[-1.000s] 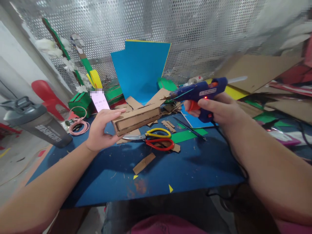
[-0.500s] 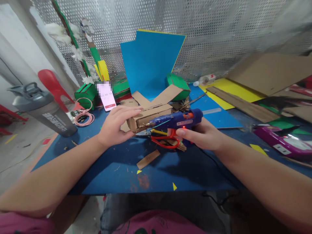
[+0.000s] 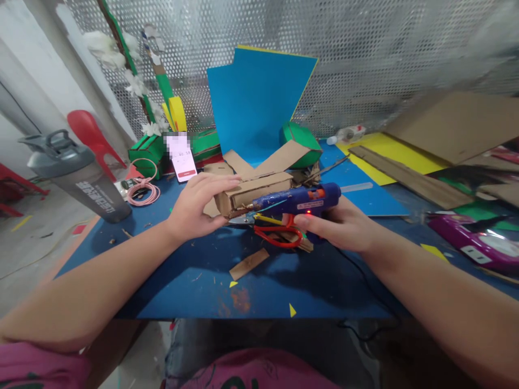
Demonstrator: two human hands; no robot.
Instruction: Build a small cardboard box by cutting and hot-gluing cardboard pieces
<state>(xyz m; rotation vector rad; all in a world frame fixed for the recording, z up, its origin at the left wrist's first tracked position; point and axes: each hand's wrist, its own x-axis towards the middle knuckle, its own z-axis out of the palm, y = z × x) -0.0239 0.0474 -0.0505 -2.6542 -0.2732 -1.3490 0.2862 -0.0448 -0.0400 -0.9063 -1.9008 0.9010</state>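
My left hand [image 3: 198,205] grips the left end of a brown cardboard box piece [image 3: 259,186], thumb below and fingers over the top. In my right hand [image 3: 344,224] is a blue hot glue gun [image 3: 294,200] with its red light lit. The gun's nozzle points left, at the lower left edge of the cardboard; whether it touches I cannot tell. My right fingers around the handle are mostly hidden. Under the gun, orange-handled scissors [image 3: 278,237] lie on cardboard scraps. A loose cardboard strip [image 3: 249,263] lies in front of them.
A grey shaker bottle [image 3: 85,173] and a phone [image 3: 181,159] stand at the left on the blue table [image 3: 174,292]. Blue board [image 3: 259,102] leans at the back near a green box [image 3: 302,143]. A purple device [image 3: 472,240] and cardboard sheets [image 3: 454,124] lie right.
The view has shifted slightly, so everything sits a little further right. The glue gun's nozzle remains at the cardboard's left end, and both hands keep their holds.
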